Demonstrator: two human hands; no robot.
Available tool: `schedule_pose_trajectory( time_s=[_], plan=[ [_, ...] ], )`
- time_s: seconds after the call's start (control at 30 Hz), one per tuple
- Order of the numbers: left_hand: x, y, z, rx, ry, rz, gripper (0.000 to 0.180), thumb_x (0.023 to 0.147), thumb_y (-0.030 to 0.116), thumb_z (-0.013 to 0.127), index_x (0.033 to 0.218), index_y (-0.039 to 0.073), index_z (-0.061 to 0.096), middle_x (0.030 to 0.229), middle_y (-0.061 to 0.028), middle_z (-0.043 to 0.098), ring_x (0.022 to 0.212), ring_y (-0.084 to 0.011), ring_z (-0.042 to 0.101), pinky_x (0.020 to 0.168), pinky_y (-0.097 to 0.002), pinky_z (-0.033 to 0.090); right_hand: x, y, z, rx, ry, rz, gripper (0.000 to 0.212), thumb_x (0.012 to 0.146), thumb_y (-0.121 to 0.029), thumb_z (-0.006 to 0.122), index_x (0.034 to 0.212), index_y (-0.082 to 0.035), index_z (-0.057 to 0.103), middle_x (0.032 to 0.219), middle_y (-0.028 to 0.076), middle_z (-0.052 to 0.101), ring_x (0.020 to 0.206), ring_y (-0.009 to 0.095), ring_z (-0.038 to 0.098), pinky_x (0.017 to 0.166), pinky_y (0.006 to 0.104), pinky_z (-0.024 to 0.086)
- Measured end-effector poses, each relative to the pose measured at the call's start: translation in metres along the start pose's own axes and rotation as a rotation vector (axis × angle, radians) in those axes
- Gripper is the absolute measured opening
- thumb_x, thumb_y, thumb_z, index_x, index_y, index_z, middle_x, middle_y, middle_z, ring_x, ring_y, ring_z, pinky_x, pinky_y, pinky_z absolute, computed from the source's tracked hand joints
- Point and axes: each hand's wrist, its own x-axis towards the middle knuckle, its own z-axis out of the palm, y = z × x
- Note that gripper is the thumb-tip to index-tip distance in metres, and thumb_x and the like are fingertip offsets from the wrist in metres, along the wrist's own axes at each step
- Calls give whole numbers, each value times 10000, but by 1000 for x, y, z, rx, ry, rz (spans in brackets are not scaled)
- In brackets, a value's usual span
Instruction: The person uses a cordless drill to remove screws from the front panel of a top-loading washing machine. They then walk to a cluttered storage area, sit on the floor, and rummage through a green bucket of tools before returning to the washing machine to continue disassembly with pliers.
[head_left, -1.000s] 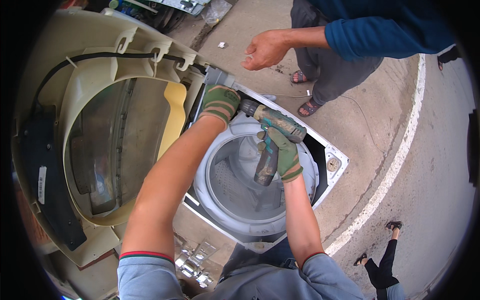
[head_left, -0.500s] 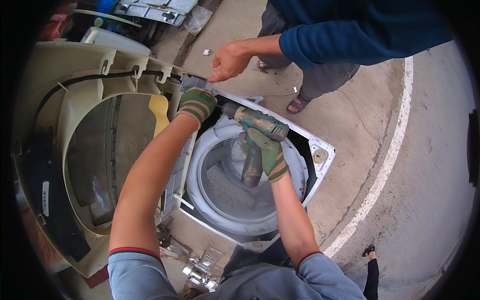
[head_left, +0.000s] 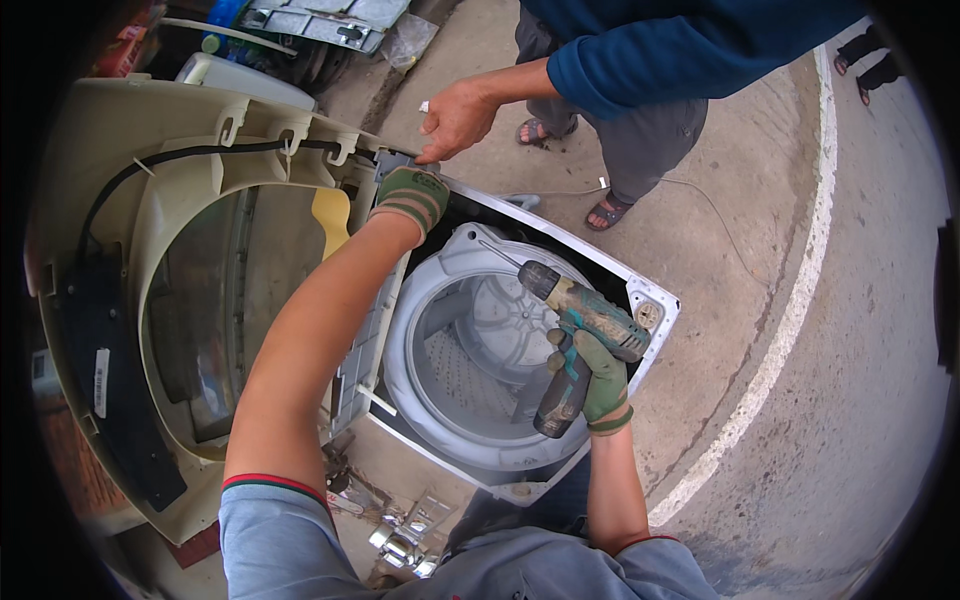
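Observation:
My right hand [head_left: 603, 382], in a green and tan striped glove, is closed around the grip of a dirty teal and black cordless drill [head_left: 595, 318]. A long thin bit points up-left from its chuck, over the rim of the washing machine tub [head_left: 405, 395]. My left hand [head_left: 415, 198], gloved alike, is curled at the machine's far left corner, against a grey bracket [head_left: 392, 160]. Its fingertips are hidden, so what it grips does not show. Another person's bare hand [head_left: 458, 120] touches the same corner from the far side, holding a small white piece.
The beige top cover [head_left: 190, 110] with its dark panel stands tipped to the left, a black cable along it. The co-worker's sandalled feet [head_left: 607, 212] are beyond the machine, near a thin cord. Metal parts [head_left: 405, 545] lie below the machine. A white line [head_left: 770, 365] crosses the pavement.
My right hand has drawn the drill away from the corner, down and to the right, baring its long bit. My left hand stays at the corner. The white piece now shows at the co-worker's fingers.

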Motion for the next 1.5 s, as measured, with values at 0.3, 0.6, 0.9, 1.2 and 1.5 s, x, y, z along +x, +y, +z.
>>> schedule_pose_trajectory(
  time_s=[0.3,0.6,0.9,1.2,1.5],
  plan=[
    [-8,22,-13,-185,-4,-149,261,857,105,690,1111,90,751,1166,-151,740,1073,-285,730,830,-403,582,-24,-9,-18,29,35,31,398,963,-175,662,1326,-22,604,1058,133,711,772,210,683,679,350,572],
    [6,16,-5,-200,36,-160,225,896,117,630,1074,94,766,1106,-141,761,1041,-292,740,837,-412,586,-43,-9,-38,12,19,29,419,971,-214,662,1336,-18,597,1039,126,719,746,202,688,685,338,582],
    [-7,8,-11,-346,58,-187,204,879,126,627,1023,85,765,1060,-167,757,1014,-322,737,836,-433,583,-66,-18,-60,71,102,20,446,923,-151,709,1327,0,597,1086,150,704,906,228,702,702,342,593],
    [-98,139,-43,-1926,-155,-73,197,915,220,732,866,30,733,630,-6,611,517,-123,534,487,-310,441,-121,-53,-116,91,26,-98,439,987,-236,664,1347,-8,561,1129,170,701,853,256,729,754,358,622],
    [-118,317,-29,-2444,-520,-534,205,924,221,720,1017,47,667,690,-38,582,465,-140,515,391,-310,379,-161,-77,-143,181,48,-158,429,1016,-234,623,1381,-29,526,1198,194,691,880,265,731,772,386,602]
  ],
)
